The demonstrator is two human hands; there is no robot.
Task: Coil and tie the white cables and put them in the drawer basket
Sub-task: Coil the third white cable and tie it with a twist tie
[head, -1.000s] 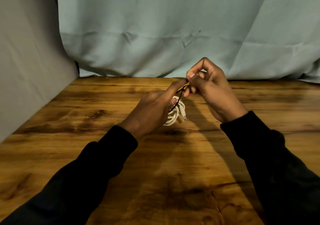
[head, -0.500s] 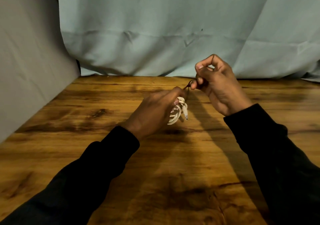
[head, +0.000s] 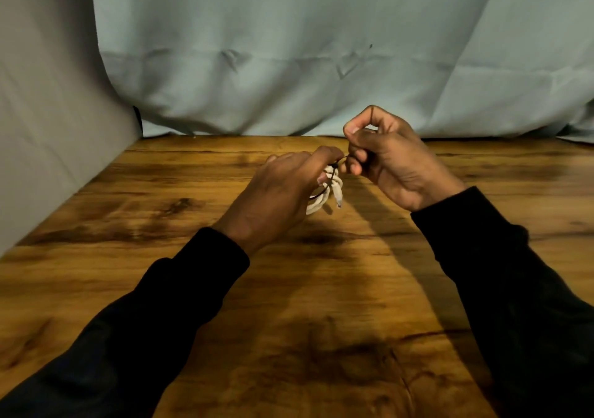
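My left hand [head: 283, 192] is curled round the coiled white cable [head: 324, 197], holding the bundle just above the wooden table [head: 160, 224], with its loops and one plug end hanging out past my fingers. My right hand [head: 395, 163] pinches the end of a thin dark tie [head: 337, 168] that crosses the bundle, the line between my two hands looking drawn tight. The cable seems light and soft, springy enough that the loops would fan open if my grip slackened, so I judge the best hold is across the middle of the coil, where the tie sits. The tie itself is thin and probably slippery; it wants a firm pinch near the knot. I see no drawer basket in this view, so putting the cable away is not yet done.
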